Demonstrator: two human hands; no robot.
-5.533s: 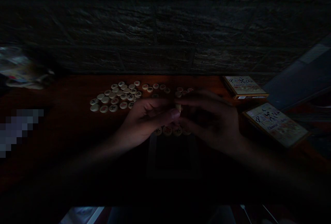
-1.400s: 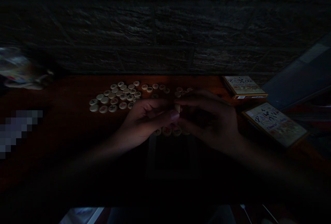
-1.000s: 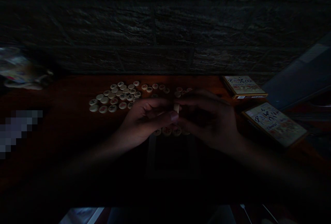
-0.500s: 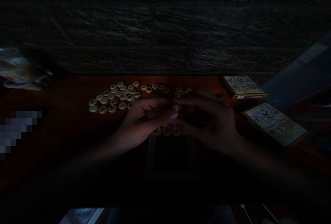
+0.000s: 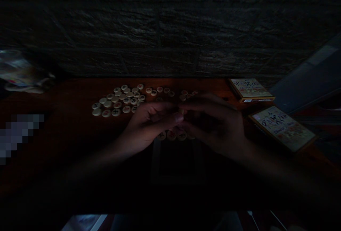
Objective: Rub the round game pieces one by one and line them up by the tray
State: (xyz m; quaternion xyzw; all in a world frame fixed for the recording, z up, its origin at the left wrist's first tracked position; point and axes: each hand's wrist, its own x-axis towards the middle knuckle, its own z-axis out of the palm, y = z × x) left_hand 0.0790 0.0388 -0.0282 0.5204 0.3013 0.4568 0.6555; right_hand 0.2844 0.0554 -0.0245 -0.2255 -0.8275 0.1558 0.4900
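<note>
xiangqi piece (image 5: 181,111), a pale disc showing edge-on, sits between the two hands, just above the table and mostly hidden by the fingers. the left hand (image 5: 149,122) reaches in from the lower left, the right hand (image 5: 215,124) from the right. their fingers curl close together around the disc and seem to pinch it, though the dimness hides which pads bear on it. it looks light, hard and smooth — likely a little slippery, but not fragile. the firmest hold would probably be across its two flat faces or by opposite points on the rim.

more discs with dark or red characters lie on a reddish-brown wooden table (image 5: 66,96): a loose cluster (image 5: 117,100) to the left, a short row (image 5: 160,89) behind the hands, a small group (image 5: 185,94) beyond them, and a few (image 5: 172,135) just below the fingers. two boxes printed with black calligraphy, one (image 5: 250,89) and another (image 5: 283,128), sit at the right. a dark stone wall (image 5: 160,28) rises behind the table, with a crumpled plastic bag (image 5: 23,74) at the far left.
</note>
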